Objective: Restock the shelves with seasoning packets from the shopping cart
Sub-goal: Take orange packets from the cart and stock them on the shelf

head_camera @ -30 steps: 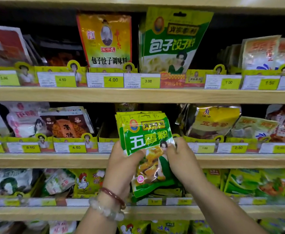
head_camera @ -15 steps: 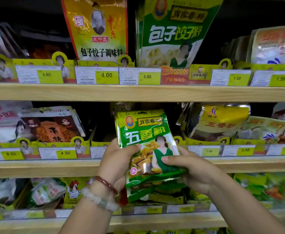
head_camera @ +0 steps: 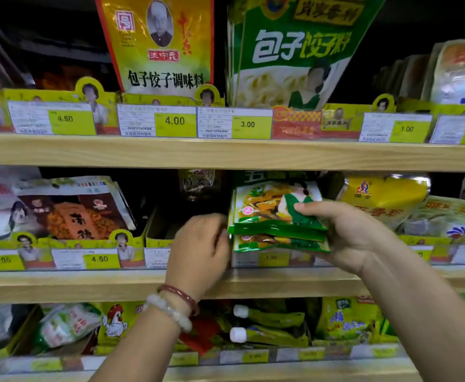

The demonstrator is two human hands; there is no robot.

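I see my right hand (head_camera: 344,235) gripping a stack of green seasoning packets (head_camera: 276,216), thumb curled over the front, fingers underneath; the stack's top edge sits under the upper shelf, in the middle shelf (head_camera: 281,282) slot. My left hand (head_camera: 201,249) sits just beside the stack's left edge with fingers curled; I cannot tell whether its grip touches the packets.

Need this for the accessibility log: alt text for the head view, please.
The right hand grips a stack of green seasoning packets and holds it at the middle shelf, top edge under the shelf above. The left hand, wearing two bracelets, is at the stack's left edge. Priced seasoning bags fill the shelves around.
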